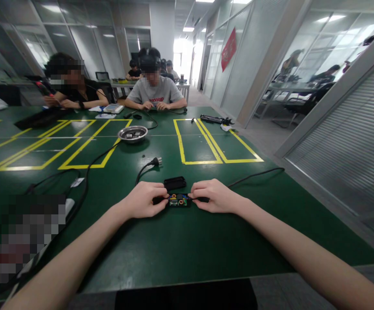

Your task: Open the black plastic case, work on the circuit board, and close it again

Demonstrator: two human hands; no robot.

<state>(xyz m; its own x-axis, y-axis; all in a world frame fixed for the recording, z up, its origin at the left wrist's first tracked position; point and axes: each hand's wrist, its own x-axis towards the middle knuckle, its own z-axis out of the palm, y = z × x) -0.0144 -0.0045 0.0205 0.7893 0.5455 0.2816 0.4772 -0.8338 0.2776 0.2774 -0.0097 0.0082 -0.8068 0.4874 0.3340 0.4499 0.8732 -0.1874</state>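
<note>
The left grip (166,199) and the right grip (190,198) are each pinched narrow, thumb against fingers, at opposite ends of the open circuit box (179,200), which lies on the green counter (161,249) between them. Both forearms reach in diagonally from the lower corners, hands facing each other, knuckles up. A black cover (175,182) sits just beyond the box, near the power plug (156,162).
</note>
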